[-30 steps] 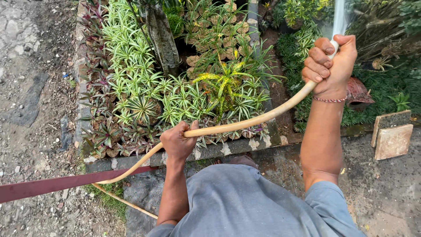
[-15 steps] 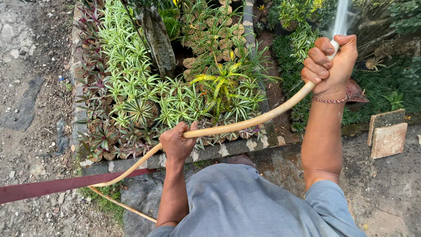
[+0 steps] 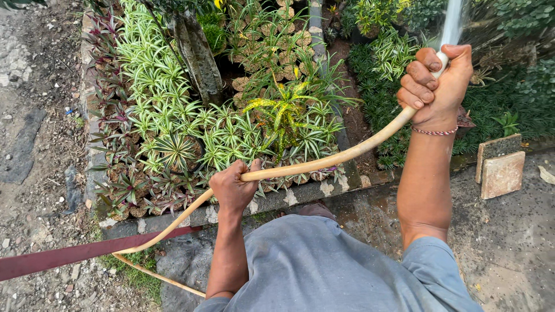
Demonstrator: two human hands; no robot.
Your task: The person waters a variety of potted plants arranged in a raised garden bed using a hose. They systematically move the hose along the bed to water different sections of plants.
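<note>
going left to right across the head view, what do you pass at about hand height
gravel ground → purple-leaved border plants → left hand on the tan hose → right hand at the hose end, water spraying → two stone blocks

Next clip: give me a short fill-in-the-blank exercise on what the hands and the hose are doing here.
1. The right hand grips the end of the yellow hose, and ____ sprays out past its thumb.
2. The left hand holds the same hose lower down, above the stone ____ of the planted bed.
3. A braided ____ circles the right wrist.
4. Two flat square ____ lean at the bed's right end.

Missing words: water; edge; bracelet; stone slabs
</note>
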